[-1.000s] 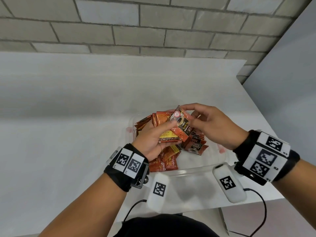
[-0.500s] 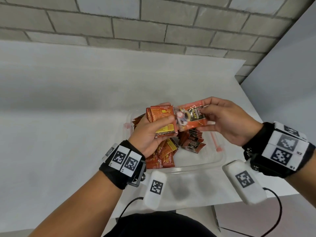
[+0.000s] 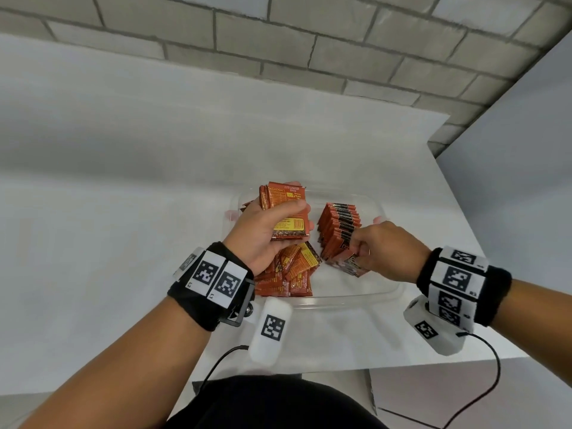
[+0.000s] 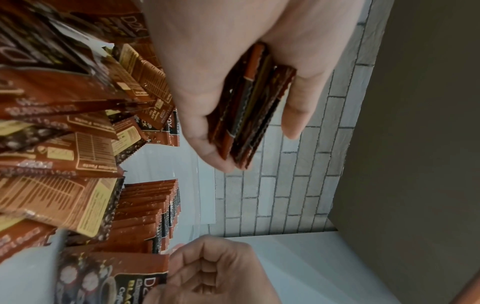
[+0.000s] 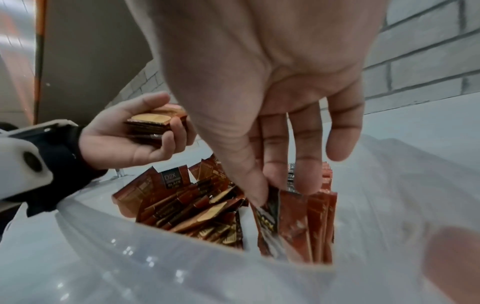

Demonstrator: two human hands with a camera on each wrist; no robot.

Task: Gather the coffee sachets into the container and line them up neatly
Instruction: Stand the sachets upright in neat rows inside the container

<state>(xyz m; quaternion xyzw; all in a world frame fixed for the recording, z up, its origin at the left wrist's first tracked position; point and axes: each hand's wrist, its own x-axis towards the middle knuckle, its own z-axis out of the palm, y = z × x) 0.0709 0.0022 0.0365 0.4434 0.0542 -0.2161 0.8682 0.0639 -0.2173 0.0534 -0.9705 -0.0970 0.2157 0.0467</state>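
A clear plastic container [image 3: 365, 297] sits on the white table near its front edge. My left hand [image 3: 269, 224] holds a small stack of orange-brown coffee sachets [image 3: 286, 212] above the container's left half; the stack's edges [image 4: 246, 107] show between thumb and fingers. Under it lies a loose heap of sachets [image 3: 289, 270]. On the right stands a neat upright row of sachets [image 3: 339, 227]. My right hand [image 3: 376, 249] pinches one sachet [image 3: 348, 264] at the near end of that row, thumb and fingers [image 5: 270, 181] on its top edge.
The white table [image 3: 123, 196] stretches left and back to a grey brick wall [image 3: 309, 41]. A grey panel [image 3: 510, 181] rises at the right. The table's front edge lies just behind the container, with a black cable [image 3: 483, 391] hanging below it.
My right hand carried one sachet from up beside the left hand's stack down to the near end of the upright row. The left hand kept its stack, shifting slightly.
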